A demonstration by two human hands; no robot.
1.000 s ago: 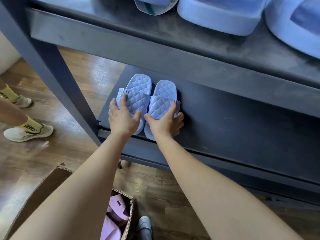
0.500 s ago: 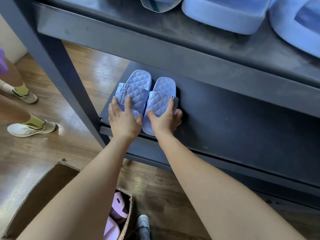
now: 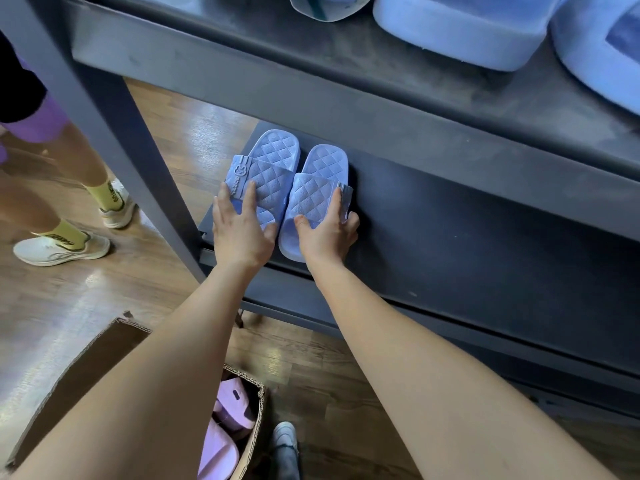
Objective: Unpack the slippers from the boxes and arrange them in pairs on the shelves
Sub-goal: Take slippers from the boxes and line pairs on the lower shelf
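From the head view, your left hand (image 3: 242, 233) lies flat, fingers spread, on the left slipper (image 3: 268, 168). Your right hand (image 3: 327, 233) clasps the right slipper (image 3: 318, 181), fingers curled round its outer edge. The pair sits side by side on the lower shelf (image 3: 467, 244), both heels hidden under your hands. The frame's top edge cuts off the upper slippers (image 3: 460, 29).

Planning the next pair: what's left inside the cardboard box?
Pink slippers show in the cardboard box's open corner. The left arm covers most of the opening, so the count is unknown.
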